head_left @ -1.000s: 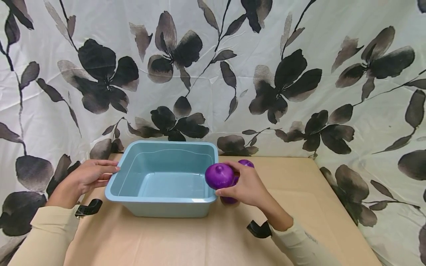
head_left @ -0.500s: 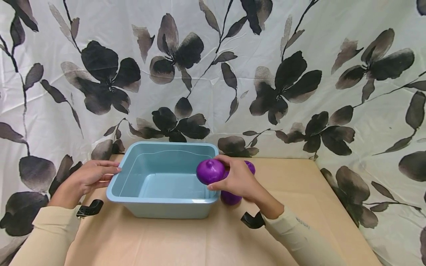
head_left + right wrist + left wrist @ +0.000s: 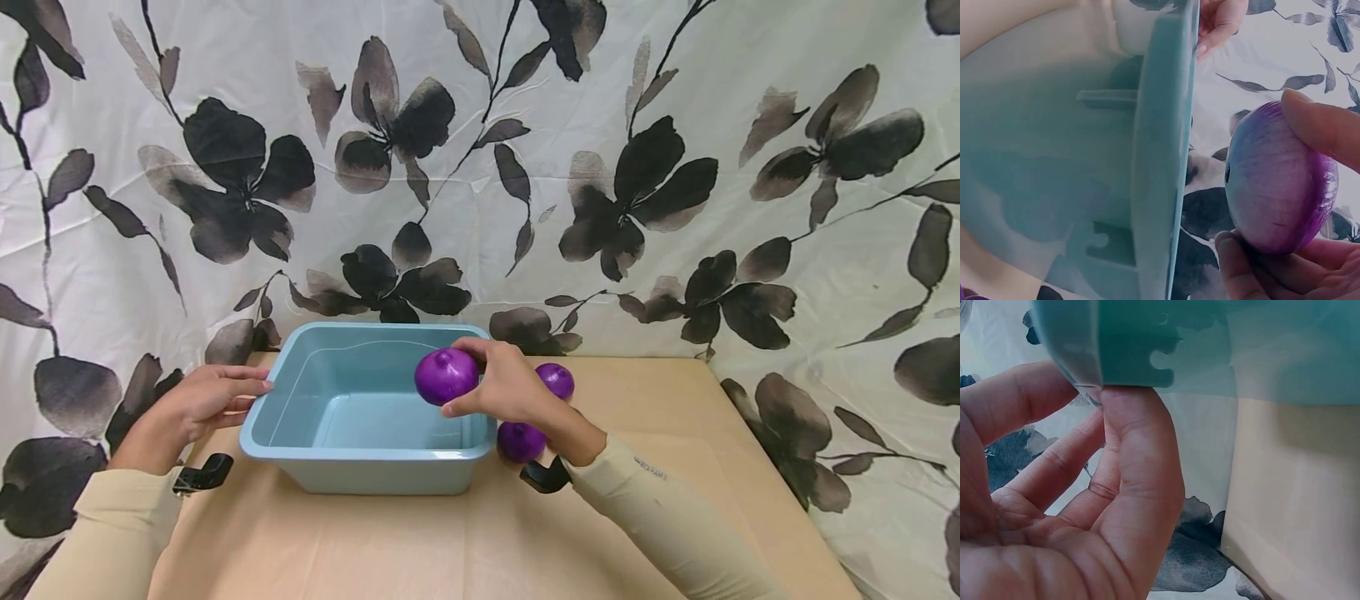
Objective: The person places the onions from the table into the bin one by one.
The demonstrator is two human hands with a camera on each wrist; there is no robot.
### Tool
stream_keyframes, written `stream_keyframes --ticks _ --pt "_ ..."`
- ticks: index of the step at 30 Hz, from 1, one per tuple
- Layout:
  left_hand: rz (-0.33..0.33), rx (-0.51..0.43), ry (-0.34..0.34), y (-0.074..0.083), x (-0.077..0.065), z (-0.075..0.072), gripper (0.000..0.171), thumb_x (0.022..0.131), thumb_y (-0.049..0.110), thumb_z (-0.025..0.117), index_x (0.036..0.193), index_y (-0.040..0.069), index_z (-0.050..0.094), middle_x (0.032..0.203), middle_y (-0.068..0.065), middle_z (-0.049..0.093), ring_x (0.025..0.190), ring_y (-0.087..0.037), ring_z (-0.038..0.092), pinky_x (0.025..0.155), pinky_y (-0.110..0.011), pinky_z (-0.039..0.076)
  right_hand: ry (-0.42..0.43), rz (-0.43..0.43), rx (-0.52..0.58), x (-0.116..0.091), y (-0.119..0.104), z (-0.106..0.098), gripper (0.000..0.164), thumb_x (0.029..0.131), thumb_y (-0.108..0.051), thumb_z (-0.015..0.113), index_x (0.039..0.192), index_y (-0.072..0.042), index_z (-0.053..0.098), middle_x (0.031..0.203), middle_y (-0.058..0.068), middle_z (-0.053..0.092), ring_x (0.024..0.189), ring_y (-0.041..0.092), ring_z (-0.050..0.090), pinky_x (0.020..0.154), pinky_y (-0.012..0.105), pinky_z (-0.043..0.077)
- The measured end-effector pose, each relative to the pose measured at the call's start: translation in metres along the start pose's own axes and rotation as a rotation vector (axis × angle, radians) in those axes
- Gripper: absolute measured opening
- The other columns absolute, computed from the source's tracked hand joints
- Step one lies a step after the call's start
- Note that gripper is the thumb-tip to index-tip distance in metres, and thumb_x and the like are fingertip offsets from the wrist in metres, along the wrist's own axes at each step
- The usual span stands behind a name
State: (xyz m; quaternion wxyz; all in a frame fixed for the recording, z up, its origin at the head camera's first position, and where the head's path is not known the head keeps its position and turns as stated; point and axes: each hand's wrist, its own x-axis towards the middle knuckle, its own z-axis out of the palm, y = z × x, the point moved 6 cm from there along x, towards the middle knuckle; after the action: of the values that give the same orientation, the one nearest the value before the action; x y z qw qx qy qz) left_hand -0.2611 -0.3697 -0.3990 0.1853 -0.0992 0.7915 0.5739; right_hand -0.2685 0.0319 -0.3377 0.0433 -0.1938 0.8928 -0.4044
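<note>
A purple onion (image 3: 446, 377) is held between the thumb and fingers of my right hand (image 3: 502, 383), above the right part of a light blue plastic basin (image 3: 363, 454). The right wrist view shows this onion (image 3: 1282, 181) gripped from its sides, apart from the basin's rim (image 3: 1163, 156). My left hand (image 3: 202, 404) pinches the basin's left rim; in the left wrist view the thumb and a finger meet at the rim (image 3: 1075, 344). Two more purple onions, one nearer (image 3: 521, 442) and one farther (image 3: 555, 380), lie on the table right of the basin, beside my right forearm.
The basin stands on a table with a tan cover (image 3: 645, 417). A white cloth with dark flowers (image 3: 480, 208) hangs behind the table and shows along its sides. Each wrist wears a black camera mount, one left (image 3: 202, 475) and one right (image 3: 545, 475).
My right hand has carried the onion leftward, from the basin's right rim to over its inside. The two other onions have come into fuller view. The left hand has stayed on the rim.
</note>
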Motion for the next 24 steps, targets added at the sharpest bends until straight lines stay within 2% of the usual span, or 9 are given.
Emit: stream_keyframes --ticks 7,17,24 --pt "0.011 -0.005 0.001 -0.002 -0.002 0.000 0.051 0.100 0.018 0.069 0.143 -0.006 0.055 0.092 0.012 0.072 0.084 -0.004 0.072 0.078 -0.028 0.064 -0.024 -0.035 -0.020 0.012 -0.012 0.007 0.082 0.063 -0.028 0.101 0.136 -0.018 0.065 0.124 0.003 0.073 0.107 0.020 0.069 0.091 0.039 0.060" --pt "0.015 0.026 0.019 -0.002 -0.003 0.000 0.053 0.100 0.020 0.069 0.144 -0.006 0.055 0.093 0.011 0.071 0.086 -0.006 0.072 0.079 -0.029 0.064 -0.063 -0.084 -0.022 0.031 -0.025 0.016 0.087 0.064 -0.029 0.100 0.141 -0.014 0.062 0.130 0.005 0.072 0.109 0.020 0.068 0.092 0.038 0.058" --pt "0.016 0.001 0.017 -0.002 -0.001 0.003 0.055 0.099 0.019 0.071 0.145 -0.006 0.054 0.093 0.011 0.071 0.086 -0.005 0.072 0.079 -0.029 0.064 -0.084 -0.140 0.045 0.046 -0.035 0.027 0.080 0.064 -0.026 0.100 0.135 -0.014 0.065 0.125 0.005 0.074 0.110 0.020 0.068 0.092 0.036 0.059"
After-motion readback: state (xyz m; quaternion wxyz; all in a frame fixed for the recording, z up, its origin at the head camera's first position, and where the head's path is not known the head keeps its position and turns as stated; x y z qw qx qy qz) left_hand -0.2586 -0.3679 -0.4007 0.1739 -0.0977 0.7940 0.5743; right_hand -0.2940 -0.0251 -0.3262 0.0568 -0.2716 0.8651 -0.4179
